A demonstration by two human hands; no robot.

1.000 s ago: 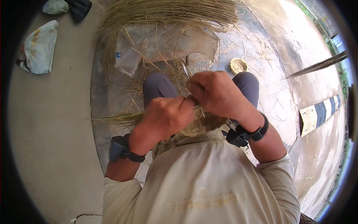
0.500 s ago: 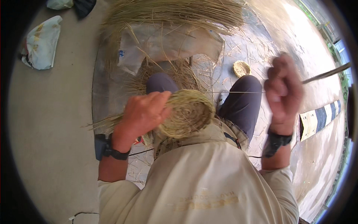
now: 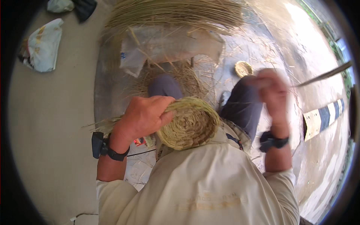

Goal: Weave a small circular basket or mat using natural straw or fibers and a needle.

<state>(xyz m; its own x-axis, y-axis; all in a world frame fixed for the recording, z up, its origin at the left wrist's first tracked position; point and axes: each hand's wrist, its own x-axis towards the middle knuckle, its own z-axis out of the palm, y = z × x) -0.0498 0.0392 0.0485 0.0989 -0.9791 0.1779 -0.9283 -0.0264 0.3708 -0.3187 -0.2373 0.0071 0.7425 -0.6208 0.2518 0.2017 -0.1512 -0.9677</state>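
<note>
My left hand (image 3: 146, 114) is closed on the rim of a round, shallow straw basket (image 3: 189, 125), with its thumb on the inner side. The coiled inside of the basket faces up in front of my shirt. From under my left wrist, loose straw ends (image 3: 103, 125) stick out to the left. Above my right knee, my right hand (image 3: 270, 92) is blurred by motion, its fingers curled. Between it and the basket a thin strand (image 3: 240, 102) shows faintly; the exact grip on it is smeared.
A big straw bundle (image 3: 176, 15) lies at the far side, over a translucent plastic sheet (image 3: 172, 43). A small woven ring-like basket (image 3: 243, 69) sits beyond my right knee. White bags (image 3: 47, 45) lie far left, and a black-and-white striped strip (image 3: 324, 118) at right.
My right hand has come down and inward toward the basket, and the strand looks less taut. The basket has tipped and dropped slightly nearer to me, still in my left hand.
</note>
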